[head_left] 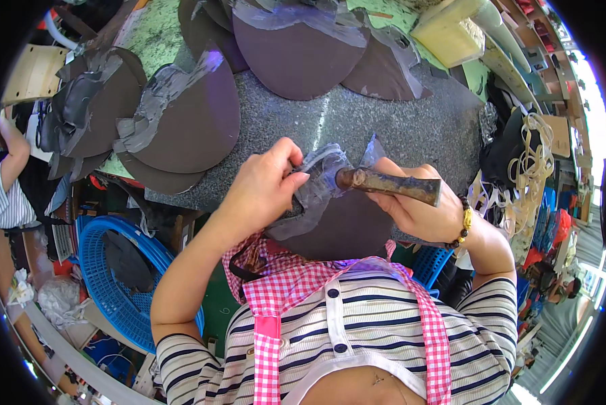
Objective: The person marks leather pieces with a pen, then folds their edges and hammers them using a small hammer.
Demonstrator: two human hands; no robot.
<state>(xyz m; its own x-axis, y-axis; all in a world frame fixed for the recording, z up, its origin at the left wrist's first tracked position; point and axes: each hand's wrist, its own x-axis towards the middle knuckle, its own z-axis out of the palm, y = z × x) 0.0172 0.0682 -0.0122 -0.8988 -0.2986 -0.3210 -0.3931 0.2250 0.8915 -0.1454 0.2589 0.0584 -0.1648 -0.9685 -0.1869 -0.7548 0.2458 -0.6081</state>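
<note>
A dark brown, rounded sheet piece (350, 226) with a shiny grey, glue-like smeared edge lies at the near edge of the stone slab, against my apron. My left hand (266, 179) pinches its smeared edge on the left, thumb and forefinger closed together. My right hand (417, 212) is wrapped round a worn hammer (394, 185); its metal head lies across the top of my fingers, the round face pointing left over the piece. The hammer's handle is hidden in my hand. A pointed, smeared flap (372, 150) stands up beside my right fingertips.
More dark rounded pieces (296, 54) with smeared edges lie stacked across the far and left sides of the speckled slab (269, 128). A blue basket (90, 270) stands at lower left. Cream straps (536, 155) hang at right. Another person's arm (12, 148) shows far left.
</note>
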